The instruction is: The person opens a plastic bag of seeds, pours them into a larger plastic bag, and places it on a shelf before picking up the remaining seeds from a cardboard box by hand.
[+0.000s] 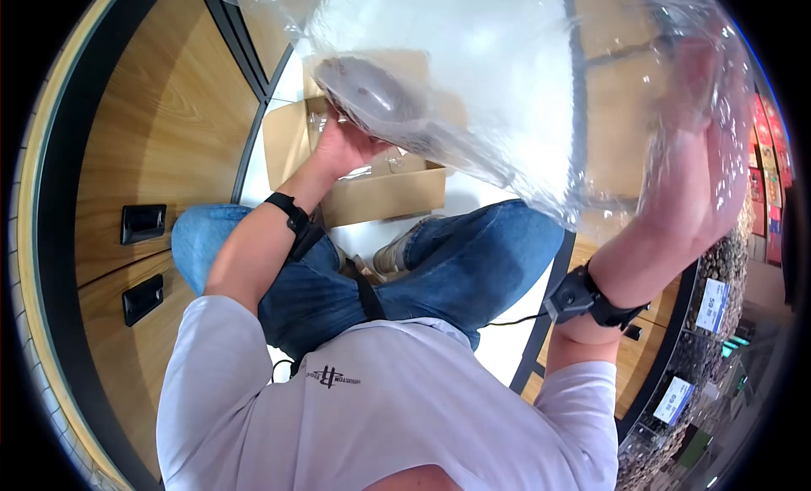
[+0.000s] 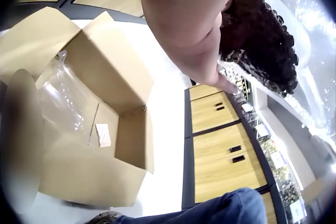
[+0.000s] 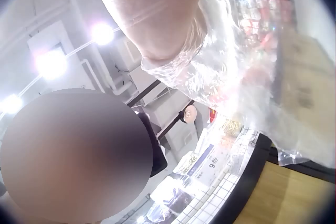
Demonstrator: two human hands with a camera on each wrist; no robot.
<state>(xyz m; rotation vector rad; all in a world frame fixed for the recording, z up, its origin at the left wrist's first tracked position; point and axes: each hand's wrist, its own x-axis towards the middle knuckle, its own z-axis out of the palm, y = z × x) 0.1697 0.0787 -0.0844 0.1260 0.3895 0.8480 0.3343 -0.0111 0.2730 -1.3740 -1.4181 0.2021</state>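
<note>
A large clear plastic bag (image 1: pixel 507 85) is spread high across the head view. My left hand (image 1: pixel 346 149) grips a dark, lumpy bundle (image 1: pixel 372 90) from below, at the bag's left end. In the left wrist view the bundle (image 2: pixel 260 40) looks nearly black and knobbly, with my left hand (image 2: pixel 202 56) against its side. My right hand (image 1: pixel 697 77) is inside the bag on the right, blurred by the film, its fingers unclear. Plastic (image 3: pixel 215 61) lies bunched round that wrist in the right wrist view.
An open cardboard box (image 1: pixel 384 197) stands on the white floor before my bent knees; clear plastic (image 2: pixel 63 98) and a small white packet (image 2: pixel 103 135) lie inside it. Wooden cabinets (image 1: pixel 152 136) flank me. Shelves with price labels (image 1: pixel 712 305) line the right.
</note>
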